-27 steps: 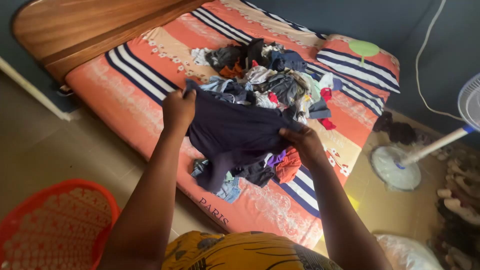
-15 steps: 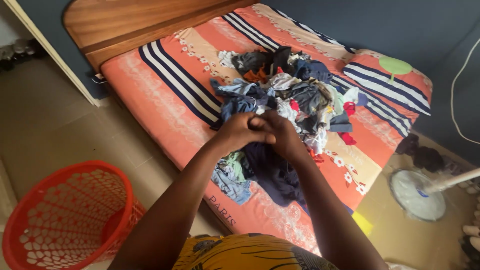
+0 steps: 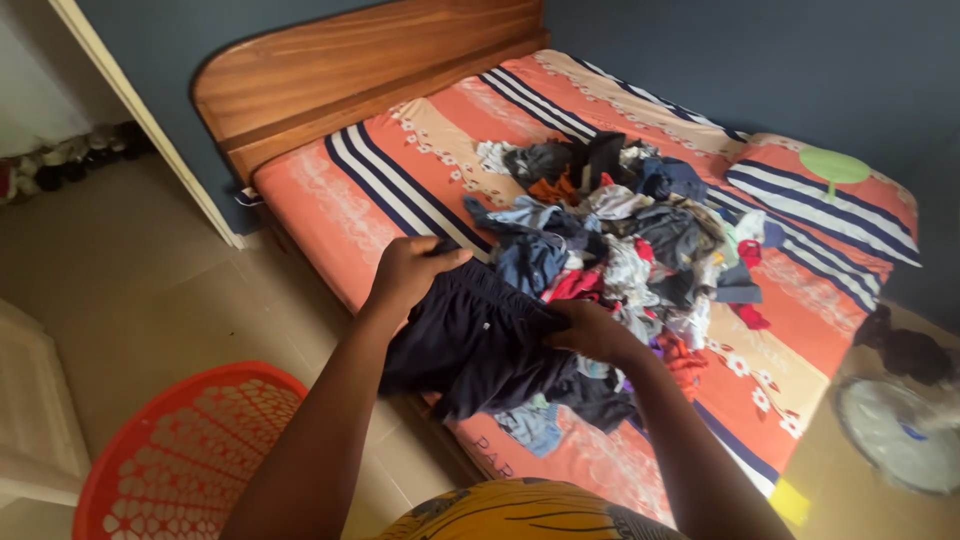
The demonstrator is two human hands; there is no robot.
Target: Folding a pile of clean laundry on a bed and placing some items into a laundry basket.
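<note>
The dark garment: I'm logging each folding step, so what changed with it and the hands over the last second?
Half a second ago both hands met, bunching the dark garment. Now they have parted: the left hand holds its upper edge, the right hand its right side, spreading it again above the bed's edge. Both kept their grip throughout. The clothes pile and red basket stayed put.

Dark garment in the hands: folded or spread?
Spread: left hand and right hand hold the dark garment apart, cloth hanging between them.
</note>
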